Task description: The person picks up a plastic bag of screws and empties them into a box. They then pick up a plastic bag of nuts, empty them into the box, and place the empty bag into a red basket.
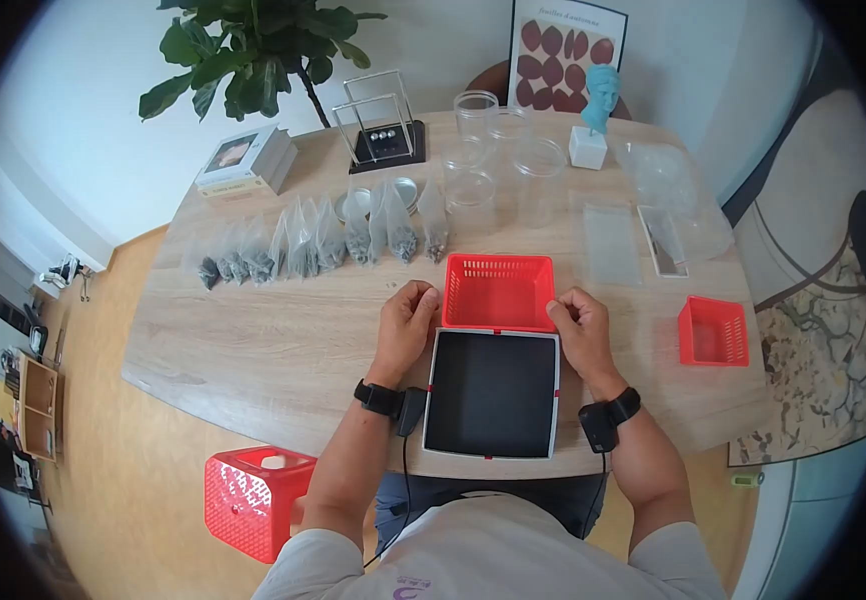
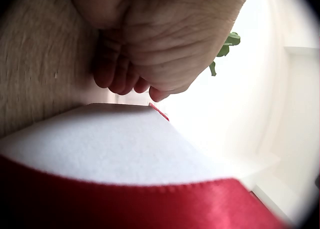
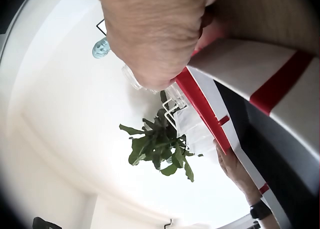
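Observation:
A red plastic basket [image 1: 499,290] with slotted walls stands on the table against the far edge of a white-walled box with a black inside [image 1: 493,395]. At the basket's left wall is my left hand [image 1: 408,320], its fingers curled and thumb tip right at the rim. Opposite it, my right hand [image 1: 583,325] holds the right side, thumb over the corner of the rim. The curled left fingers [image 2: 120,74] appear beyond the box's white side [image 2: 115,144] in the left wrist view. In the right wrist view, my right hand [image 3: 155,39] hides part of the red rim [image 3: 200,101].
Several clear bags of dark pieces [image 1: 303,250] stand in a row at left. Clear cylinders [image 1: 473,190], a Newton's cradle [image 1: 388,140], books [image 1: 248,165] and a blue bust [image 1: 601,100] are farther back. To the right lie flat bags [image 1: 611,245] and a smaller red basket [image 1: 715,335].

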The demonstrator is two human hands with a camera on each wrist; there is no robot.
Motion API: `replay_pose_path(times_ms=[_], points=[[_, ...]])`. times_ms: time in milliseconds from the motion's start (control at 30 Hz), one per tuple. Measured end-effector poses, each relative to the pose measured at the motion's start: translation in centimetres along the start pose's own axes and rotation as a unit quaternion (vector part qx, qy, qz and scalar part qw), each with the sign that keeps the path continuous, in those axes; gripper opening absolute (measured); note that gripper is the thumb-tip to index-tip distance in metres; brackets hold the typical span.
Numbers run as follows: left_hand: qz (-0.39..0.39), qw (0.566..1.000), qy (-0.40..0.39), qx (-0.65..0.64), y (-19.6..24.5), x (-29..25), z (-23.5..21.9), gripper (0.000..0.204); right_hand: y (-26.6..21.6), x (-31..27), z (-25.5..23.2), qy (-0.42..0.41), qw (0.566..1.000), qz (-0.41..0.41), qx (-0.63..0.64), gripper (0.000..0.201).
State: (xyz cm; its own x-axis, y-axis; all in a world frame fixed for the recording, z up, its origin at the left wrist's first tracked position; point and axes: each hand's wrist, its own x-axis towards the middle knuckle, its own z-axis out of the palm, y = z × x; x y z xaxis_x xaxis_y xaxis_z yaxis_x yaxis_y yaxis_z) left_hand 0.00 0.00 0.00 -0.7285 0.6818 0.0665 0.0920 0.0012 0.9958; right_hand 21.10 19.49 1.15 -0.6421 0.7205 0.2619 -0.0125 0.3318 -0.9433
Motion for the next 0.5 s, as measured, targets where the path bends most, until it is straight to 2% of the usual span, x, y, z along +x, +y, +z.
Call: replay_pose_path(times_ms=[133,500], points=[[0.009,1.000,0.001,0.011,0.48,-0.13,-0.09,0.020,-0.75,-0.04,0.03,-0.015,1.000,0.025,-0.009,0.021],[0.031,0.999,0.020,0.035,0.07,-0.09,0.04,0.021,-0.31,0.17,0.17,-0.017,1.000,0.010,-0.006,0.024]])
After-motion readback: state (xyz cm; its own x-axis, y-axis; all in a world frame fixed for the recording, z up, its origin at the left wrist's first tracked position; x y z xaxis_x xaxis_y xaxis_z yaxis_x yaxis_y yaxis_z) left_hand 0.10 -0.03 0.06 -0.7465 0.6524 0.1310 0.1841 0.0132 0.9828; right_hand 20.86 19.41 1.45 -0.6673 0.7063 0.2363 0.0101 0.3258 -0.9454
